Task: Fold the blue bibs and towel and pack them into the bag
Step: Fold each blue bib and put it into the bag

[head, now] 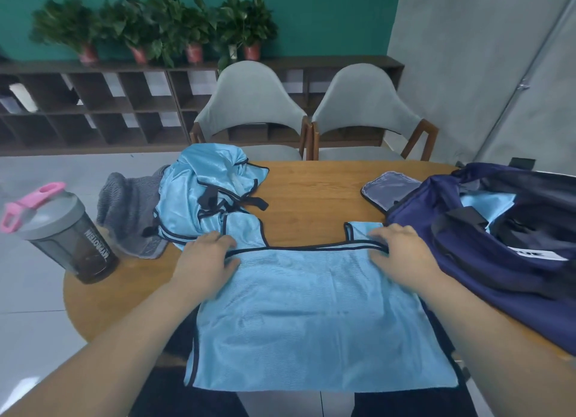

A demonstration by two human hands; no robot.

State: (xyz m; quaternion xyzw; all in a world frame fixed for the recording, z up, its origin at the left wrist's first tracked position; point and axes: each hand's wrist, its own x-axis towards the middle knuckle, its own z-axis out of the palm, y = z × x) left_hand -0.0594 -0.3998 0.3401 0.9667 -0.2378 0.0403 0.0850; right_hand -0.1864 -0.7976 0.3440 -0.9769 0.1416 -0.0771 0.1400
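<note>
Head view. A light-blue spread bib (311,307) with black trim lies flat on the round wooden tabletop (311,198). Its neckline faces away from the person and its lower hem hangs over the near edge.

The left hand (205,257) rests on the bib's left shoulder strap. Its fingers (223,240) are curled over the strap, and the thumb closes against the black neckline trim, pinching the fabric. The right hand (402,254) mirrors this on the right shoulder strap. Its fingers (378,234) are bent and held close together, gripping the trimmed edge. The body of the bib therefore lies between and below the two hands, its top corners under the fingers.

Beyond the left hand is a crumpled heap of bibs (205,192), its near edge touching the spread bib's left strap. A grey towel (131,211) lies bunched against the heap's left side. An open navy bag (498,260) sits at the right, just beside the right wrist, with light-blue cloth (489,204) visible inside it.

A smoky shaker bottle (71,239) with a pink lid stands at the tabletop's left edge. Two grey chairs (252,105) stand behind the tabletop.
</note>
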